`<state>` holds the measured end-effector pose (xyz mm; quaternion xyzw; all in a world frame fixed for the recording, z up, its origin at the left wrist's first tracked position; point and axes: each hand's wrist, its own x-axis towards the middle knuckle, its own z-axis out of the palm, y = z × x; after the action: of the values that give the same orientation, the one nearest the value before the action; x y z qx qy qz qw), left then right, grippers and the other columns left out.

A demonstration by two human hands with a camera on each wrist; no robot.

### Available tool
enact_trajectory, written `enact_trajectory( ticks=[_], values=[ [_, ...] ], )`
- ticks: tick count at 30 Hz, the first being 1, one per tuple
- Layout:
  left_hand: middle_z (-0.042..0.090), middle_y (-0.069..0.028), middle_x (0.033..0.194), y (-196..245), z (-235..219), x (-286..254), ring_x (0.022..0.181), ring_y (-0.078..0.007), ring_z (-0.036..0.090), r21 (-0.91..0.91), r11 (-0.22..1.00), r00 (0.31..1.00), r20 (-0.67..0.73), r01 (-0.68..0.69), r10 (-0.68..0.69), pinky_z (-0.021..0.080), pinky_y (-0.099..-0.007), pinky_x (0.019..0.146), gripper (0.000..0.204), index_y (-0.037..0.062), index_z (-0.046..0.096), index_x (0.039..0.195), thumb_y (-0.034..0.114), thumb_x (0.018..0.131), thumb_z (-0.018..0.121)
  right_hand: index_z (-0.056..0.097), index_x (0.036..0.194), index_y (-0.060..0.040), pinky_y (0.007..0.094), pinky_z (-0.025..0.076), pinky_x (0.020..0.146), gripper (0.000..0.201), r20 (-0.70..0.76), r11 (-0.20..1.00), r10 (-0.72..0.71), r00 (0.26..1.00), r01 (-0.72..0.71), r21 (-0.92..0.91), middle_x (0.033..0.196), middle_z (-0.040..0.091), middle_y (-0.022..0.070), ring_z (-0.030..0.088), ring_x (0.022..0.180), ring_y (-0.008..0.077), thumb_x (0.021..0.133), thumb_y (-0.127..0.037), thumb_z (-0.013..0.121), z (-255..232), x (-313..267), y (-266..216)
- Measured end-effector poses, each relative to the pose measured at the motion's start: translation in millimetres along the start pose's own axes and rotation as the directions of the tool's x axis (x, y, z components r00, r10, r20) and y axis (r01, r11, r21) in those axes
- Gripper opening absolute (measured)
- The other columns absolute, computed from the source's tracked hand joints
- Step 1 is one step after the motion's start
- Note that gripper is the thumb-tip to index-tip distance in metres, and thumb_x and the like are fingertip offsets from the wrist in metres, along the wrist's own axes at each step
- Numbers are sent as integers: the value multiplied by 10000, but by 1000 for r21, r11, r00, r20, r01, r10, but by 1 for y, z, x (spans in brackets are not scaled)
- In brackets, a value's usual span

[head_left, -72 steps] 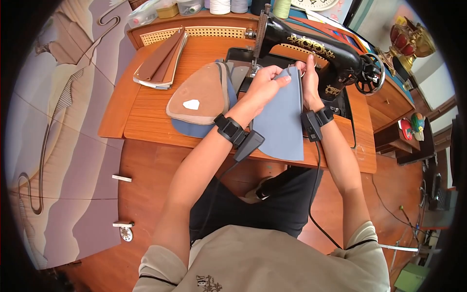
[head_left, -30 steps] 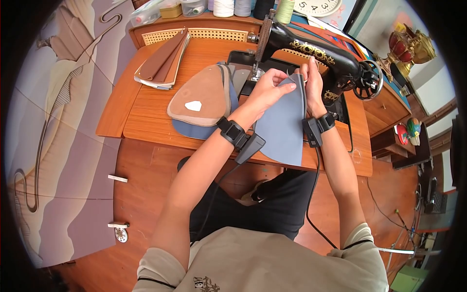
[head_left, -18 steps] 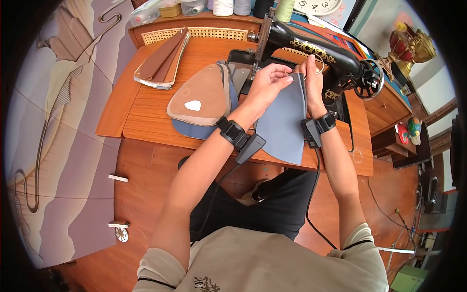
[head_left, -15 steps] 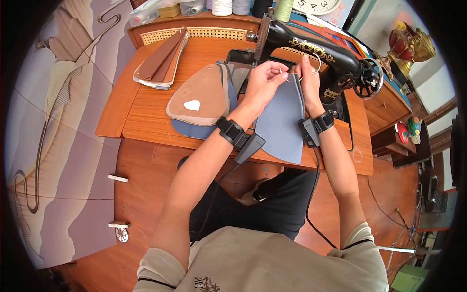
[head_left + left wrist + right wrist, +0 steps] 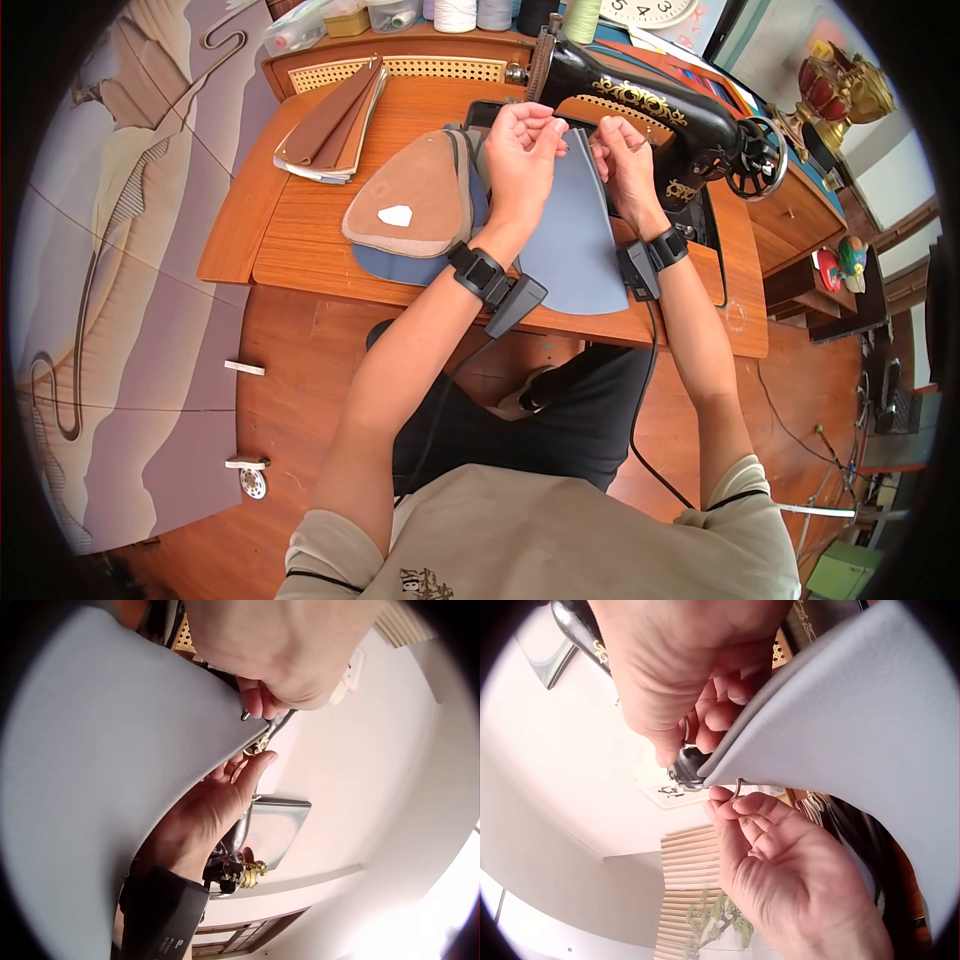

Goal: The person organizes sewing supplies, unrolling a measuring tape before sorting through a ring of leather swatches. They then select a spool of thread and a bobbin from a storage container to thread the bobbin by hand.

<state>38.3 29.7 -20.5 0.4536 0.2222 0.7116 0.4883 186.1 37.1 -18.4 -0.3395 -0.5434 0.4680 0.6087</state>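
Blue-grey leather-like sheets [image 5: 570, 250] hang in a layered stack between my hands, their narrow corner uppermost. A thin metal ring [image 5: 739, 787] pokes through the face of the stack near that corner. My left hand [image 5: 525, 155] pinches this end of it between thumb and fingertips. On the other side, my right hand [image 5: 627, 165] pinches the ring's far part between thumb and curled fingers, close against the sheet edges. In the left wrist view, the ring's tip [image 5: 245, 715] shows just below my left fingers. The ring's middle is hidden by the sheets.
A black sewing machine [image 5: 640, 95] stands right behind my hands on the wooden table [image 5: 310, 230]. Left of them lie rounded brown pieces [image 5: 410, 190] over blue ones, and a fanned brown stack [image 5: 335, 120]. Thread spools [image 5: 455, 14] line the back.
My left fingers left the sheet corner and took the ring's end. Both hands and the sheets have shifted up and left, and the ring loop above my right hand has dropped from sight.
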Motion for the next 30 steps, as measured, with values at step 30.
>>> enact_trajectory(
  ticks=[30],
  values=[
    [600, -67, 853, -10, -2, -4, 715, -125, 611, -7, 963, 952, 154, 269, -265, 519, -253, 644, 157, 15, 542, 967, 113, 890, 638, 588, 863, -85, 192, 427, 556, 268, 71, 938, 149, 986, -164, 305, 696, 560, -37, 484, 595, 41, 933, -344, 582, -1, -4, 9]
  ],
)
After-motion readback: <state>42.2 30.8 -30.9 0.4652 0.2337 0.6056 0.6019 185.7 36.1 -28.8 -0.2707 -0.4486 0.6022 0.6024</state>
